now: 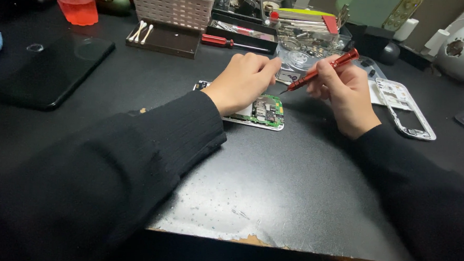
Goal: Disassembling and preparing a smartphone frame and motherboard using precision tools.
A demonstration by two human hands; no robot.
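Opened white-framed phone with bare green circuit board [264, 112] flat on black worktop [292, 190], mid-table. Left hand [244, 81] curled over phone's upper edge, fingertips pinched together near a small part; whether anything is gripped, impossible to tell. Right hand [345, 96] clamped around slim red metal screwdriver [320, 70], tip angled down just beside board's far corner. Likely risks: tip slipping off onto board components, or a tiny screw rolling away across dark surface. White plastic phone frame [407, 109] lying off right.
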